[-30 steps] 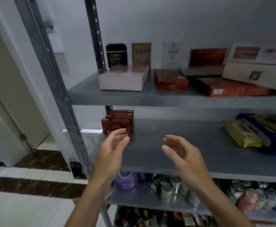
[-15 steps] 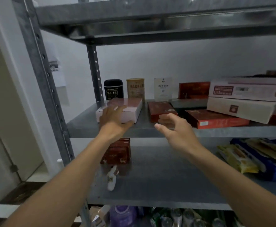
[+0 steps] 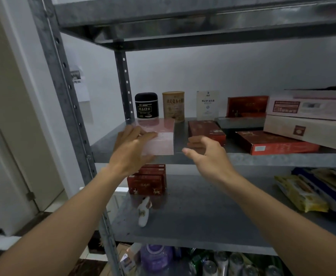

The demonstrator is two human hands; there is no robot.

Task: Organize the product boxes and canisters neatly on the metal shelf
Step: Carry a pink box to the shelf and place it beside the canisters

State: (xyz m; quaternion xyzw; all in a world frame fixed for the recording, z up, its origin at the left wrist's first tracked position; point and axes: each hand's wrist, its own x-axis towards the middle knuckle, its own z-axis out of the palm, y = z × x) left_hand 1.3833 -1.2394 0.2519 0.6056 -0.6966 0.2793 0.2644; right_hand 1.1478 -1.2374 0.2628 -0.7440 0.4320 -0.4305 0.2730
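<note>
A pale pink box (image 3: 161, 136) lies flat at the left of the metal shelf (image 3: 203, 157). My left hand (image 3: 132, 148) rests on its front left corner, fingers laid over the top. My right hand (image 3: 207, 154) hovers just right of the box with fingers loosely curled, holding nothing. Behind the box stand a black canister (image 3: 146, 105) and a gold canister (image 3: 173, 106). A white carton (image 3: 207, 105) stands to their right. Red boxes (image 3: 206, 129) (image 3: 274, 144) lie flat further right, with a dark red box (image 3: 247, 105) upright behind.
Two long white boxes (image 3: 310, 116) are stacked at the right, tilted over the red ones. The lower shelf carries stacked small red boxes (image 3: 147, 180), a small white bottle (image 3: 144, 213) lying down and snack packets (image 3: 310, 192). The steel upright (image 3: 63, 76) stands at the left.
Both hands rose from the lower shelf to the upper one. My left hand came to rest on the pink box; my right hand closed in beside it.
</note>
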